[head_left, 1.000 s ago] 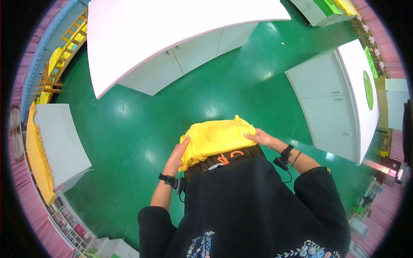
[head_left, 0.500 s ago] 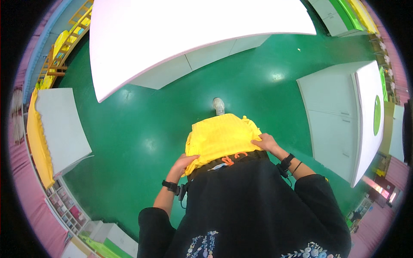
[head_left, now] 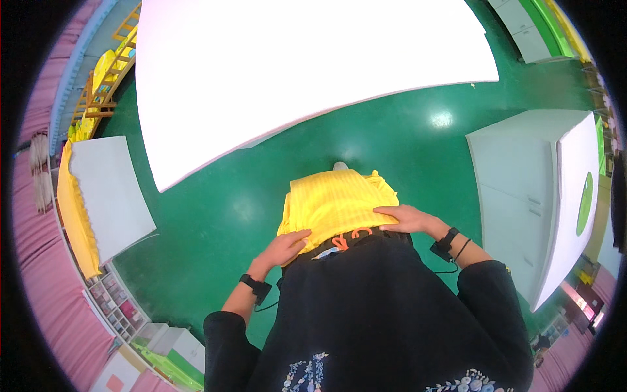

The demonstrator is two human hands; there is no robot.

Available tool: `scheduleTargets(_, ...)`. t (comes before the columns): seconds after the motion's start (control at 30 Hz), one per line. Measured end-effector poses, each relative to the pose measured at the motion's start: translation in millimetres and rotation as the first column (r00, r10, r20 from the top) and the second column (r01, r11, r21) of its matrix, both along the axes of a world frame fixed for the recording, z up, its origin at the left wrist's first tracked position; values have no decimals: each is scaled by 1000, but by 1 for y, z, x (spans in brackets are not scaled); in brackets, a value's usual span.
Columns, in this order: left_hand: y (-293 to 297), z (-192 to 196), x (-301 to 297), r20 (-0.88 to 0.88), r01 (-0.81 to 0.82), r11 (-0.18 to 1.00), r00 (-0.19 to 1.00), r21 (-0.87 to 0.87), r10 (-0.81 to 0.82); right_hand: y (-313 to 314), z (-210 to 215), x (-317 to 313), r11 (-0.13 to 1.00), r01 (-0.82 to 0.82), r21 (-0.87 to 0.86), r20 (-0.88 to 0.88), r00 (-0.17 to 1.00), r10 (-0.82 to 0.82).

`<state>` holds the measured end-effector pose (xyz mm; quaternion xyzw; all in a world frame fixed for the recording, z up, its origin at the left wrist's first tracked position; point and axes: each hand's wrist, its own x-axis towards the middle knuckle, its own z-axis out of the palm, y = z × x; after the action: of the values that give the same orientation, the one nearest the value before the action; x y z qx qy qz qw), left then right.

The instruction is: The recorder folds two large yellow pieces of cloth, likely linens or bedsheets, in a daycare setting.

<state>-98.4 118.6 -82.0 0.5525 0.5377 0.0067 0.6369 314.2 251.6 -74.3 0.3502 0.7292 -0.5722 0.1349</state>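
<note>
A folded yellow cloth (head_left: 339, 202) with faint stripes lies flat in front of my waist, over the dark waistband with its orange drawstring (head_left: 339, 242). My left hand (head_left: 285, 247) grips its near left corner, fingertips resting over the fabric. On the opposite side, my right hand (head_left: 406, 218) holds the right edge, with its fingers reaching inward across the top. The undersides of both grips are hidden. A shoe tip (head_left: 340, 166) shows just beyond the cloth.
Ahead stands a large white table (head_left: 313, 59), its curved edge facing me. A white cabinet (head_left: 509, 176) is to the right and a white panel or table (head_left: 111, 193) with yellow fabric to the left. Shelves (head_left: 116, 302) line the lower left. The floor (head_left: 215, 261) is green.
The white table has come closer and covers more of its cabinet base. My right hand's fingers now extend further across the cloth. Less of the shoe shows past the cloth.
</note>
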Motion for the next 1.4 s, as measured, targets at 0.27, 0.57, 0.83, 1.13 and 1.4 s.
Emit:
scheduleTargets(0.27,47,6,13,-251,204,941,958,268,-137,37,-36,-25,946,-109,306,71,993,92)
scheduleTargets(0.57,124,113,-49,-294,62,906,953,419,70,140,78,-67,939,10,345,-177,983,55)
scheduleTargets(0.83,199,253,-136,20,-29,943,1000,333,24,221,208,-129,981,191,21,-309,935,-176)
scheduleTargets(1.13,345,200,-257,34,-273,440,877,856,479,316,163,-254,444,872,209,-731,441,-521)
scheduleTargets(1.4,293,75,-294,-65,-534,451,592,715,803,290,50,-254,450,709,542,-226,639,-735)
